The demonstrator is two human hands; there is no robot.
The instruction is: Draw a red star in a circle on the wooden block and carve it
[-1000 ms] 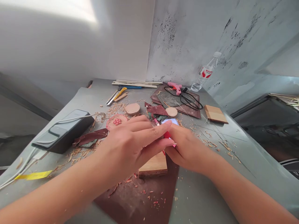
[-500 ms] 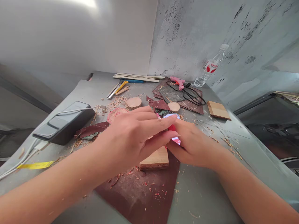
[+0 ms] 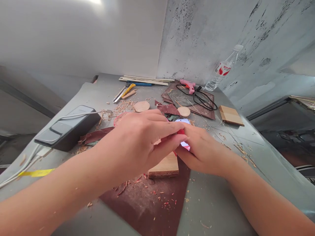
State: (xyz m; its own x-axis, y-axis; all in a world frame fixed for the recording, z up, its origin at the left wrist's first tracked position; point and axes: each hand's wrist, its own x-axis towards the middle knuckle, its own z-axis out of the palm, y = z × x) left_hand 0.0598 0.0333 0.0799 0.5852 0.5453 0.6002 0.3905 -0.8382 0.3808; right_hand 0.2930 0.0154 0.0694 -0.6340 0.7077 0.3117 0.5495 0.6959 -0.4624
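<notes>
My left hand (image 3: 145,137) reaches over a wooden block (image 3: 164,167), its thumb and forefinger closed around a small red piece (image 3: 180,131). From the other side my right hand (image 3: 200,147) meets it, fingers curled at the same red piece; the fingertips are mostly hidden. Just beyond the hands lies a phone (image 3: 183,121) with its screen lit, partly covered by them. The block rests on a dark red sheet (image 3: 157,209) strewn with red and pale shavings. A round piece with a pink edge (image 3: 118,118) is half hidden behind my left hand.
A black power station (image 3: 67,127) with white cables stands at left. Cutters (image 3: 126,91), wood strips (image 3: 147,80) and round wood slices (image 3: 141,106) lie further back. A pink glue gun (image 3: 188,86), a bottle (image 3: 220,73) and another block (image 3: 230,115) are at right.
The left fingertips have drawn slightly down and left at the red piece, showing more of it. Both hands stay together; the view has shifted slightly.
</notes>
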